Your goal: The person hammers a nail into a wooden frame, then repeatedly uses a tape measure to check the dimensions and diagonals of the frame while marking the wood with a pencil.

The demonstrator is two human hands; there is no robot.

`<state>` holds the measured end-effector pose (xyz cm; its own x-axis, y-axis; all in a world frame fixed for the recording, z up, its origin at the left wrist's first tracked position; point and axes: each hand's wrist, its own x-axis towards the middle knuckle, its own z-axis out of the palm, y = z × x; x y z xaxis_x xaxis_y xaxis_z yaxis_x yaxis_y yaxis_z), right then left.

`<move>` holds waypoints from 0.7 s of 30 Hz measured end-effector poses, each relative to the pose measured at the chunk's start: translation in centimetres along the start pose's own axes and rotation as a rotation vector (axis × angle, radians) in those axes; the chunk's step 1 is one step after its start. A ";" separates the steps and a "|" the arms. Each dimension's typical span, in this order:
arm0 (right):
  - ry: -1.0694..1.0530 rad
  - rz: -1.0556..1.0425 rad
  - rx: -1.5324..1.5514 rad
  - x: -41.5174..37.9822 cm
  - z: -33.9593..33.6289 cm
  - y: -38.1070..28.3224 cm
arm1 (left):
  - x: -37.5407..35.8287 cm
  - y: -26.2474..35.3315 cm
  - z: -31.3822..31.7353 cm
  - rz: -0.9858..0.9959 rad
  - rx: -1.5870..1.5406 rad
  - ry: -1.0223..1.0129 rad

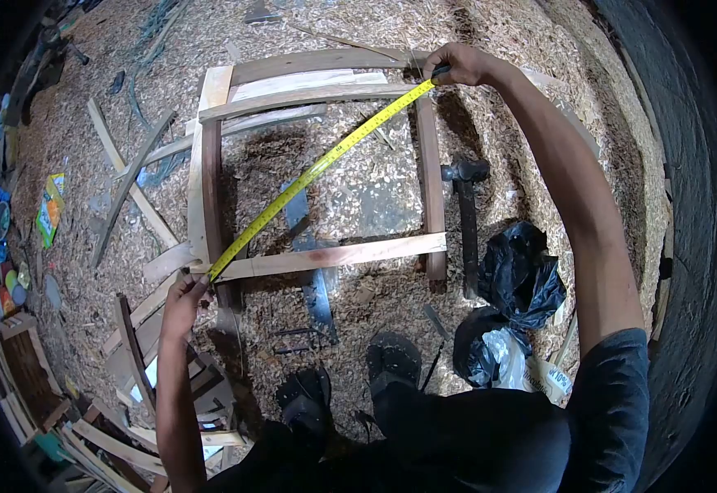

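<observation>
A yellow tape measure (326,162) stretches diagonally across a wooden frame of several slats. My left hand (182,302) pinches its near end at the frame's lower left corner, by the front pale slat (342,254). At the upper right corner, my right hand (462,66) is closed around the dark case, mostly hidden by my fingers. Beneath the tape lie the frame's brown left rail (211,185), its brown right rail (429,164) and the back slat (309,99). A hand saw (319,300) lies on the ground, partly under the front slat.
Right of the frame lies a hammer (466,222), with black plastic bags (521,275) nearer to me. Loose wood strips (133,189) and a colourful packet (50,209) lie to the left. Wood shavings (531,148) cover the ground. More timber pieces (112,444) are stacked at lower left.
</observation>
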<state>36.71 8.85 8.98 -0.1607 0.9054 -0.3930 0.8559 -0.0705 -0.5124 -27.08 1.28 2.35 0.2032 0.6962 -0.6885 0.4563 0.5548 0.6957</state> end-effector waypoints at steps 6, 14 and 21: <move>-0.007 -0.024 -0.020 0.2 0.2 0.6 | 0.2 -0.5 0.1 0.052 -0.023 -0.018; 0.056 -0.135 -0.036 -3.6 -0.2 -0.9 | 0.3 -0.7 -1.4 0.150 0.018 0.053; -0.122 -0.172 -0.025 -16.1 4.5 -5.6 | -2.2 1.6 -2.8 0.190 -0.130 -0.072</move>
<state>32.28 -7.19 14.79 -0.3628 0.8458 -0.3912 0.8223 0.0930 -0.5614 -29.17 1.91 5.59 0.3380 0.7618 -0.5526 0.2901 0.4742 0.8312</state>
